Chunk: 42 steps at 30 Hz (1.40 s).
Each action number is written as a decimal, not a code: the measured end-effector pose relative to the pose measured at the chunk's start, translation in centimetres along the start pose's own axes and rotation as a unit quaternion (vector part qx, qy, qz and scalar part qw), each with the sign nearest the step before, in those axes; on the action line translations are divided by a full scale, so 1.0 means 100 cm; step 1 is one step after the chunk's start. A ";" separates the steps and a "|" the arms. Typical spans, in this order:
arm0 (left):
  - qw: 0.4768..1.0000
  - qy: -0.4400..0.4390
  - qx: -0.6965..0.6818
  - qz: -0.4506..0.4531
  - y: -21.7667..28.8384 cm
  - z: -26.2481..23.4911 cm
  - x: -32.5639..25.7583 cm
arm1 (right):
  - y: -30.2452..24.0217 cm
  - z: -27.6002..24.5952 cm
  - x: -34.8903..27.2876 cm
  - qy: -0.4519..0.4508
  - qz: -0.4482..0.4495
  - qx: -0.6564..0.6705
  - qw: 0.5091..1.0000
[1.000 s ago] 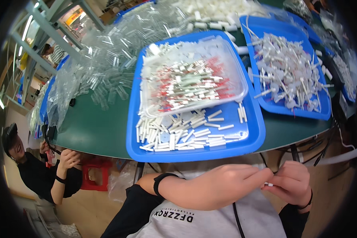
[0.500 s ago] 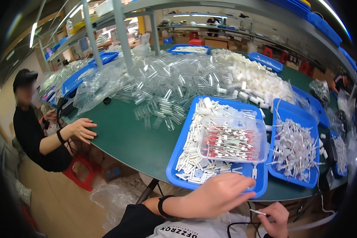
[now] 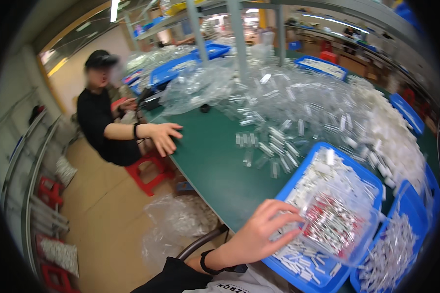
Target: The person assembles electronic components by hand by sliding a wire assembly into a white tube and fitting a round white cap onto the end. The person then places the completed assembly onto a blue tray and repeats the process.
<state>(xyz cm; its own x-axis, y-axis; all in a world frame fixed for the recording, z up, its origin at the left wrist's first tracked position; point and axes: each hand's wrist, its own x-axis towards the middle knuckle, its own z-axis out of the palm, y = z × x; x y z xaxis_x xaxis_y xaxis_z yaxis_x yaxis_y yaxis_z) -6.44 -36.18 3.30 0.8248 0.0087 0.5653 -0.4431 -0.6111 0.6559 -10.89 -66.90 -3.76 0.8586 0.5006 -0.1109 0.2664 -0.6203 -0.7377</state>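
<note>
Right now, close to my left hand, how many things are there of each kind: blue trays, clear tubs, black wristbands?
Blue trays: 2; a blue sliver at the right rim may be another
Clear tub: 1
Black wristband: 1, on the left hand
Total: 4

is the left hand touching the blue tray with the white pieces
Touching. The head view shows the left hand with fingers spread over the near blue tray, fingertips resting on its rim and white pieces.
</note>
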 end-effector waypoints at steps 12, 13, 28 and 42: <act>0.999 -0.027 0.023 0.012 0.004 -0.005 -0.005 | 0.009 0.021 0.098 -0.162 -0.114 0.032 0.980; 0.999 -0.033 0.024 0.018 0.003 -0.005 -0.005 | 0.009 0.023 0.099 -0.166 -0.116 0.033 0.979; 0.998 -0.057 -0.024 0.016 -0.003 -0.007 -0.003 | 0.020 0.033 0.063 -0.249 -0.052 0.023 0.967; 0.990 0.009 -0.022 -0.139 0.013 -0.039 0.014 | 0.033 0.028 0.062 -0.285 -0.052 0.026 0.957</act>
<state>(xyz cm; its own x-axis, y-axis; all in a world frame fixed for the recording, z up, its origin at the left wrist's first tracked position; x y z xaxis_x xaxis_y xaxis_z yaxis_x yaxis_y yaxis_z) -7.20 -33.92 6.92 0.9106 0.1859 0.3692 -0.2154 -0.5490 0.8076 -5.91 -64.18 -8.76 0.4463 0.8149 -0.3697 0.3030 -0.5264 -0.7944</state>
